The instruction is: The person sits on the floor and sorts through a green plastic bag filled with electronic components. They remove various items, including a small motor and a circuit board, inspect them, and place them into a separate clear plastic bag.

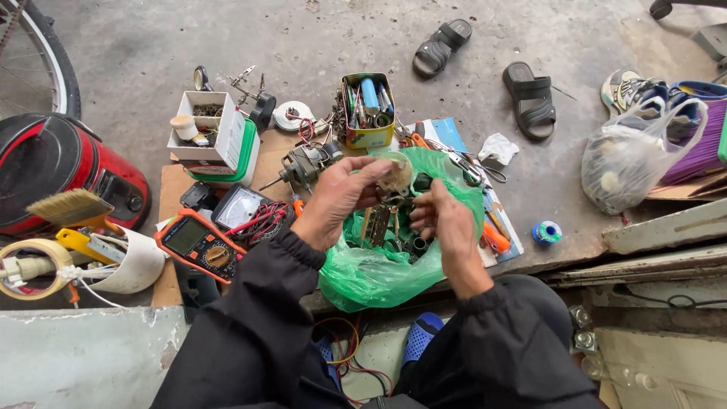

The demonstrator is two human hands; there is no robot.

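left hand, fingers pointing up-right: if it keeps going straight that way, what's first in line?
Probably the small round pale part that the left hand already pinches at its fingertips. Past that, the tangle of metal tools beside the green bag, though depth is hard to judge.

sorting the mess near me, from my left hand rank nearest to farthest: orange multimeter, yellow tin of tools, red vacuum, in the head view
From the left hand:
1. Orange multimeter, lower left on the cardboard.
2. Yellow tin of tools, above it.
3. Red vacuum, far left.
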